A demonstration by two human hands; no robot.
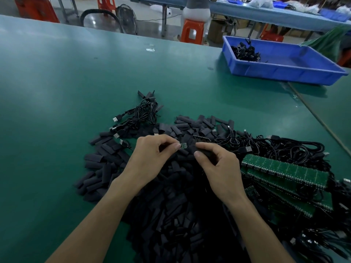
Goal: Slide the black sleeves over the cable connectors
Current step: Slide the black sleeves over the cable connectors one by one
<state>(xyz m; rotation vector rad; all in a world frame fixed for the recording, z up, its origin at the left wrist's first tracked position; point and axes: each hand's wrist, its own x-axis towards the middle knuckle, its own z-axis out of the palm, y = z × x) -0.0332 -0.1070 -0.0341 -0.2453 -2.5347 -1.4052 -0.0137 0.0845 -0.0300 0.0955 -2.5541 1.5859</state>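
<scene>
Head view | left hand point(152, 155) fingers pinch the green connector board point(183, 145) | right hand point(220, 168) fingers pinch a black sleeve point(204, 149), seemingly just beside it, over the sleeve pile point(171, 215) | square the sleeve mouth, push straight.

**Workshop behind a green table**

A wide green table point(57, 82) fills the foreground, its matt top showing a pale sheen toward the left. Past its far edge lies a grey floor point(152, 18), glossy enough to carry bright reflections. A round fan point(126, 18) stands there, just beside an arching black hose point(89, 13). A person point(196, 10) sits on an orange stool point(192, 32), facing a long bench point(266, 13) with a light blue top that runs off to the right. Blue bins point(281, 4) rest on the bench, and a cardboard box point(216, 31) sits beneath it. A second orange stool point(106, 2) stands farther back.
</scene>
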